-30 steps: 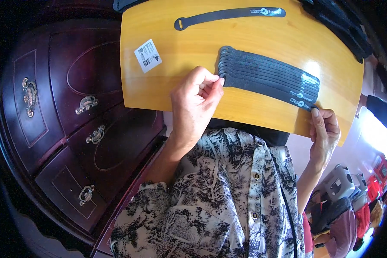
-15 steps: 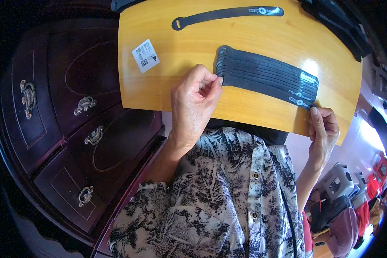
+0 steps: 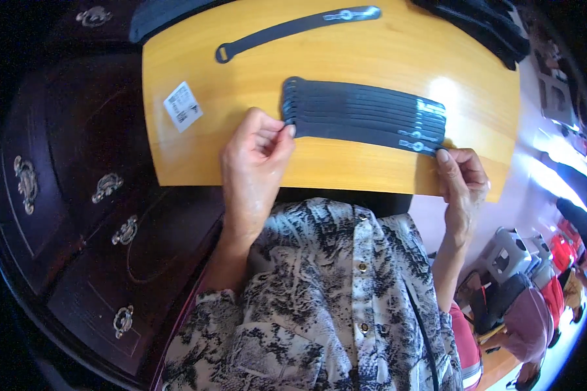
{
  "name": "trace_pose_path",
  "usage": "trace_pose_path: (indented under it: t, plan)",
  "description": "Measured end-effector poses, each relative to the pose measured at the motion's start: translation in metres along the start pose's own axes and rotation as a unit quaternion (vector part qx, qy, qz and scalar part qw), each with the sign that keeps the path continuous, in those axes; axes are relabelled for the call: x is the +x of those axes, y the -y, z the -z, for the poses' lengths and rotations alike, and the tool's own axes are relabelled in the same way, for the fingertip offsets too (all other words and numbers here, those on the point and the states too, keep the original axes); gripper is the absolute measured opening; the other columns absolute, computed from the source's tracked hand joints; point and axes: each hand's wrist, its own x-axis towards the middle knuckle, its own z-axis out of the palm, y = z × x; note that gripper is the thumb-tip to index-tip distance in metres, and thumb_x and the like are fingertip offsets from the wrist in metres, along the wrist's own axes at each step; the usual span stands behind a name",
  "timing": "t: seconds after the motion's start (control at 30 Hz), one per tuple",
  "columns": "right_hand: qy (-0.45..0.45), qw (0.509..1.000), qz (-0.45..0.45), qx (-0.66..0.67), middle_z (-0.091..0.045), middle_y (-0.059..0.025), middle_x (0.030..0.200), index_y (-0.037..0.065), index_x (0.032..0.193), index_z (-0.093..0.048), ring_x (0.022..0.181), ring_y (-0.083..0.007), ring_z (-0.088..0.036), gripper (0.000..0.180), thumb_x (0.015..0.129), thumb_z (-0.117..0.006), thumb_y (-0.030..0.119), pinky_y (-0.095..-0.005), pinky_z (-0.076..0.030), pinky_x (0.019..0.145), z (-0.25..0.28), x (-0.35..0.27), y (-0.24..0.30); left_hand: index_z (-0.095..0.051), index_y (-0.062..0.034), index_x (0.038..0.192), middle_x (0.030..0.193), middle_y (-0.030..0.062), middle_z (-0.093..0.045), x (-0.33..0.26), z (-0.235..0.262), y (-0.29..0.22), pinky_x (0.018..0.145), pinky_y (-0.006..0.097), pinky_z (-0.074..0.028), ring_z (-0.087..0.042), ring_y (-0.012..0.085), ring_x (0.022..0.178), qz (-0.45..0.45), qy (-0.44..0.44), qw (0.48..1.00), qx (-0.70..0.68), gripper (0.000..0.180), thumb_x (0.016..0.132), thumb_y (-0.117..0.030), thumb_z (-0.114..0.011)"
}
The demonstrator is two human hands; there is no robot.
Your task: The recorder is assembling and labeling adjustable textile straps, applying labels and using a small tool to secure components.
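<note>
Item 1: stack of black straps [image 3: 365, 124], on the table, lying between the two hands. Fanned in overlapping rows, slotted ends at left, pale-printed ends at right; the nearest strap shows most fully.

Item 2: left hand [image 3: 254, 153], thumb and forefinger together, pinching the slotted end of the nearest strap.

Item 3: right hand [image 3: 464, 176], thumb and fingers closed on the printed end, at the near corner.

Step in hand, as judged: laying the nearest strap in line with the others, both ends held. Next move calls for a light, level touch: ends matched to the row, then a release that does not drag the fan askew.

Item 4: single black strap [image 3: 287, 32], slotted, beyond the stack and apart from it.

Item 5: white label [image 3: 183, 106], on the table, left of the stack.

Item 6: wooden table [image 3: 352, 171], yellow, glossy.

Item 7: dark bundle [image 3: 479, 29], far right corner; material unclear.

Item 8: dark drawers [image 3: 65, 241], left, metal handles.
</note>
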Motion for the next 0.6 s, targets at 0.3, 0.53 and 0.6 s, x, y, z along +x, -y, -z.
trace_pose_path:
  t: [0.3,0.53,0.6]
  plan:
    - [-0.011,1.000,-0.015,-0.003,-0.056,0.0062,0.063,0.005,0.079,-0.063,0.052,0.0003,-0.045,0.017,0.085,-0.074,0.017,-0.0160,-0.032,0.044,-0.0054,0.0004,0.0036,-0.053,-0.0006,0.078,0.069,-0.0006,-0.060,-0.0025,0.0036,-0.0082,0.056,0.019,-0.044,-0.052,0.0022,0.059,0.013,0.016,0.999,0.037,0.015,0.086,0.001,-0.066]
    - [-0.017,0.999,-0.022,-0.022,-0.055,0.0044,0.061,0.004,0.077,-0.062,0.050,-0.0003,-0.044,0.020,0.085,-0.074,0.017,-0.0166,-0.033,0.043,-0.0044,0.0019,0.0071,-0.053,-0.0001,0.078,0.068,-0.0002,-0.059,-0.0008,0.0028,-0.0088,0.056,0.020,-0.044,-0.052,0.0025,0.059,0.015,0.020,0.999,0.037,0.015,0.085,0.001,-0.066]
    - [-0.016,0.999,-0.021,-0.025,-0.055,0.0040,0.060,0.004,0.076,-0.062,0.049,-0.0004,-0.044,0.020,0.085,-0.074,0.017,-0.0167,-0.032,0.042,-0.0045,0.0023,0.0078,-0.053,-0.0001,0.078,0.068,-0.0001,-0.059,-0.0006,0.0027,-0.0083,0.056,0.020,-0.044,-0.051,0.0027,0.059,0.016,0.016,0.999,0.044,0.015,0.085,0.000,-0.067]
